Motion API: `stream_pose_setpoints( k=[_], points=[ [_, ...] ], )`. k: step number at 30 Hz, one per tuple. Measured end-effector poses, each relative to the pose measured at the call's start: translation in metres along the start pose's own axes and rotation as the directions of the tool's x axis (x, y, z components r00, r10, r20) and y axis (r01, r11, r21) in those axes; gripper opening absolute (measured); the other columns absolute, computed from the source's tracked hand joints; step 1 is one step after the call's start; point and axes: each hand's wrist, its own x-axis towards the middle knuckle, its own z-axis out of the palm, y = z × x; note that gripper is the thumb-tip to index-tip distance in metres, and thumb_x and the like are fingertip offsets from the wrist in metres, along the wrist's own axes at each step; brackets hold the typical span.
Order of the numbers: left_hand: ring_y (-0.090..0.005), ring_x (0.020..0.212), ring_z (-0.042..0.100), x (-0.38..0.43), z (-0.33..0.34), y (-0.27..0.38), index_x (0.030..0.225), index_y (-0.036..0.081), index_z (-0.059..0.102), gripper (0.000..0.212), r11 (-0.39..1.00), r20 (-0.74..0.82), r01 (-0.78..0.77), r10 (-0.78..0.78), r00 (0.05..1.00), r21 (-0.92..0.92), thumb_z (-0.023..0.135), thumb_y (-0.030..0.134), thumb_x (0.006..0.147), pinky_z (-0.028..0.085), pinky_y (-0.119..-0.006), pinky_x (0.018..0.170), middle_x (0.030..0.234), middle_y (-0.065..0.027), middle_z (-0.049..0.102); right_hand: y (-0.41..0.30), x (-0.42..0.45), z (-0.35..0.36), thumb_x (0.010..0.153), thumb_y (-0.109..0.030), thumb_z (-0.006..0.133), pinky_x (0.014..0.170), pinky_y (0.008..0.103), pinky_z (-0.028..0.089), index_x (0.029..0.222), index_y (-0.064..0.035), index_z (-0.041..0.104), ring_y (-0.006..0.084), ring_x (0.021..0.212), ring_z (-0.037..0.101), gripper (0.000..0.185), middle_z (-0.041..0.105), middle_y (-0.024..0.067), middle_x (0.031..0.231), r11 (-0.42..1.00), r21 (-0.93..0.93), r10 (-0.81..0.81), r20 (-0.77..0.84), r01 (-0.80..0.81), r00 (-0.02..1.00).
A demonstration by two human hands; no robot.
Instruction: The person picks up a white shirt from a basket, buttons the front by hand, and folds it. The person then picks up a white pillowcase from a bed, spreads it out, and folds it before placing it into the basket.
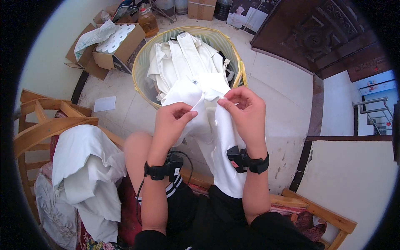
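A white button-front garment, seemingly a shirt, hangs from both hands over the lap. Between thumb and forefinger, my left hand pinches its edge near the top opening. My right hand grips the opposite edge beside the collar. Small buttons run down the front strip below my right hand. The garment's upper part overlaps the near rim of a round, yellow-edged fabric basket. In that basket lies a white bag with straps and black buckles, partly covered by the garment.
White cloth drapes over the wooden seat's left side, near its wooden armrest. Cardboard boxes and a jug of amber liquid stand behind the basket. A dark carved door is at right. Paper lies on the floor.
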Motion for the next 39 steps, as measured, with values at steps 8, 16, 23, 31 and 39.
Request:
stream_pose_setpoints(
  k=[8, 16, 23, 31, 39],
  points=[
    [-0.0063, 0.07, 0.059, -0.005, -0.011, 0.001, 0.093, -0.003, 0.071, 0.014, 0.953, 0.016, 0.105, -0.105, 0.994, -0.284, 0.074, 0.008, 0.084, 0.046, -0.021, 0.065, 0.081, -0.0019, 0.069, -0.016, -0.012, 0.013, 0.072, -0.004, 0.074, 0.061, 0.0331, 0.048, 0.077, -0.0003, 0.064, 0.0215, 0.066, 0.061, 0.012, 0.06, 0.01, 0.072, 0.976, -0.193, -0.059, 0.217, 0.102, 0.974],
    [-0.006, 0.075, 0.058, -0.003, -0.003, -0.012, 0.098, 0.0, 0.071, 0.015, 0.952, -0.057, 0.035, -0.055, 0.997, -0.304, 0.072, 0.009, 0.086, 0.047, -0.022, 0.066, 0.085, -0.0007, 0.069, 0.002, -0.028, 0.042, 0.076, -0.006, 0.069, 0.063, 0.0386, 0.05, 0.076, 0.0019, 0.062, 0.0308, 0.065, 0.063, 0.011, 0.063, 0.0162, 0.071, 0.924, -0.355, 0.016, 0.413, 0.145, 0.911],
    [-0.0071, 0.07, 0.059, -0.009, -0.009, -0.005, 0.095, -0.003, 0.069, 0.012, 0.985, -0.126, -0.029, 0.008, 0.992, -0.171, 0.069, 0.005, 0.086, 0.047, -0.022, 0.065, 0.082, -0.0035, 0.069, 0.009, -0.011, 0.041, 0.083, 0.0, 0.066, 0.059, 0.024, 0.053, 0.084, 0.005, 0.066, 0.0123, 0.067, 0.068, 0.005, 0.068, 0.0078, 0.072, 0.963, -0.039, 0.255, 0.459, -0.267, 0.851],
    [-0.0075, 0.076, 0.063, -0.016, 0.0, -0.002, 0.093, -0.004, 0.068, 0.01, 0.984, -0.186, -0.114, 0.087, 0.979, -0.139, 0.067, 0.002, 0.086, 0.05, -0.021, 0.07, 0.082, -0.0043, 0.07, 0.006, -0.017, 0.047, 0.079, -0.004, 0.067, 0.063, 0.0288, 0.055, 0.084, 0.0057, 0.067, 0.0198, 0.064, 0.07, 0.011, 0.069, 0.0147, 0.071, 0.993, -0.05, 0.116, 0.28, -0.106, 0.953],
    [-0.0083, 0.074, 0.063, -0.014, 0.006, -0.009, 0.095, -0.005, 0.068, 0.011, 0.976, -0.265, -0.085, 0.029, 0.964, -0.2, 0.066, 0.002, 0.088, 0.053, -0.023, 0.067, 0.081, -0.0043, 0.069, 0.007, -0.022, 0.064, 0.077, -0.004, 0.065, 0.066, 0.0422, 0.051, 0.075, 0.004, 0.062, 0.0363, 0.069, 0.064, 0.009, 0.064, 0.0188, 0.073, 0.945, -0.297, -0.083, 0.184, 0.136, 0.979]
  ],
)
